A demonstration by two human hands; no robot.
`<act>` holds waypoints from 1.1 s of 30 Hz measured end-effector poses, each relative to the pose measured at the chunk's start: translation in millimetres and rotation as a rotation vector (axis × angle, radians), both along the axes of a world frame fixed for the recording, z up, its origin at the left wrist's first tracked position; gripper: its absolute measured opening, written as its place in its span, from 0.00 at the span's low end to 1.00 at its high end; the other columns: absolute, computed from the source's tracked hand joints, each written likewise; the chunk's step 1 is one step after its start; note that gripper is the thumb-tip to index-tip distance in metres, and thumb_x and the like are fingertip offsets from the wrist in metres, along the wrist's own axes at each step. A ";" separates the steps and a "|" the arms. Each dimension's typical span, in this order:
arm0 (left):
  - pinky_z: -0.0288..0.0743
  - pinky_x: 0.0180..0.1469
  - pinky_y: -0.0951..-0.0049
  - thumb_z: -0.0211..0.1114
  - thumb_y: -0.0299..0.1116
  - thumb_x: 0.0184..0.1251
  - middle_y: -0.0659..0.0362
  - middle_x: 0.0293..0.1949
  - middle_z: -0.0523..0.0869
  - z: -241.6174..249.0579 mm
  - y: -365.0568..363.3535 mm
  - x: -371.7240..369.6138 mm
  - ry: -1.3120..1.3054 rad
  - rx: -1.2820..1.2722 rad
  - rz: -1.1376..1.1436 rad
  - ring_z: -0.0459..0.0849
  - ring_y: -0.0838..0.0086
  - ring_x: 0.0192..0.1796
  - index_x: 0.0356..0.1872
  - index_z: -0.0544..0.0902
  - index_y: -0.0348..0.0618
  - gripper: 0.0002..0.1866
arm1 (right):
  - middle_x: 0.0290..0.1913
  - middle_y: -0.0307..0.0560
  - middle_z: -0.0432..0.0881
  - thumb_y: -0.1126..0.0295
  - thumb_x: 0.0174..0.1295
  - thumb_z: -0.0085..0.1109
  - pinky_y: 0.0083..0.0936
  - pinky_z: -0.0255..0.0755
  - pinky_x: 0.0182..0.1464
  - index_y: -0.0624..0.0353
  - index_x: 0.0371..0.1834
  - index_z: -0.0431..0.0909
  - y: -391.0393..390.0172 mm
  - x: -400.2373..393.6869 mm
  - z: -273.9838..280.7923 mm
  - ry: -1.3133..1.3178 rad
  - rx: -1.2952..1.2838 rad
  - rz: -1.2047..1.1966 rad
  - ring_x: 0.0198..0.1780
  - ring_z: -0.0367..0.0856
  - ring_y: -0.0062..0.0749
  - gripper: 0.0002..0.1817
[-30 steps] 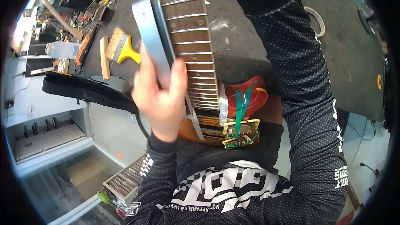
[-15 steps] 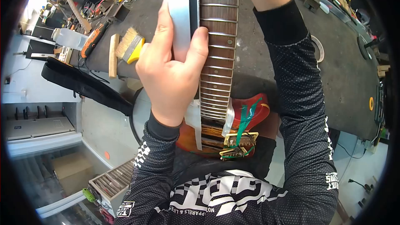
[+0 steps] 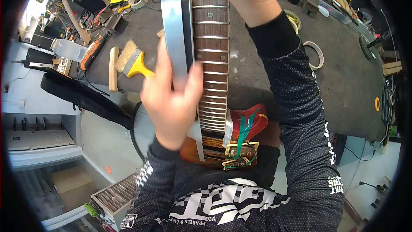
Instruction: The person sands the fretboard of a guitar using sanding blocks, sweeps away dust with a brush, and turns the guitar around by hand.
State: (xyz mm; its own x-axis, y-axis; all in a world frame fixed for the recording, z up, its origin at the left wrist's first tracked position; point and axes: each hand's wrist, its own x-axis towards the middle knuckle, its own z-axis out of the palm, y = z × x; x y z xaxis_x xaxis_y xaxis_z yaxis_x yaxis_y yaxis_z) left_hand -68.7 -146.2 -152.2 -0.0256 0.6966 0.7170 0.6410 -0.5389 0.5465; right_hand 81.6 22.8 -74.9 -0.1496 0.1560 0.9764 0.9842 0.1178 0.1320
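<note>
My left hand (image 3: 171, 99) grips a long, straight metal bar (image 3: 174, 38), silver on its broad face and dark on one side, with fingers and thumb along its two edges. The bar lies lengthwise along the left edge of a guitar's fretboard (image 3: 210, 43), which has metal frets and dot inlays. Motion blurs the hand slightly. Below, the red and sunburst guitar body (image 3: 253, 122) carries white masking tape (image 3: 229, 133), green tape (image 3: 243, 129) and loose pickups (image 3: 241, 149). At the top, my right forearm and wrist reach over the neck; the hand itself is beyond the frame.
A yellow-handled brush (image 3: 131, 60), a wooden block (image 3: 113, 68) and an orange-black tool (image 3: 93, 52) lie left on the dark bench (image 3: 343, 94). Tape rolls (image 3: 315, 56) sit to the right. A black guitar strap or case piece (image 3: 86, 96) hangs at the bench edge.
My left hand and the bar have moved down along the fretboard toward my body, so the bar's far end now shows. The view has shifted slightly, and more of the brush handle is visible.
</note>
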 end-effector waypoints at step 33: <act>0.85 0.66 0.72 0.74 0.21 0.76 0.53 0.67 0.92 29.0 1.3 5.2 -0.231 -0.217 -0.290 0.92 0.75 0.62 0.88 0.72 0.31 0.40 | 0.60 0.72 0.83 0.86 0.69 0.59 0.45 0.83 0.64 0.81 0.61 0.82 -20.6 28.6 27.6 0.190 -0.059 0.353 0.57 0.86 0.60 0.18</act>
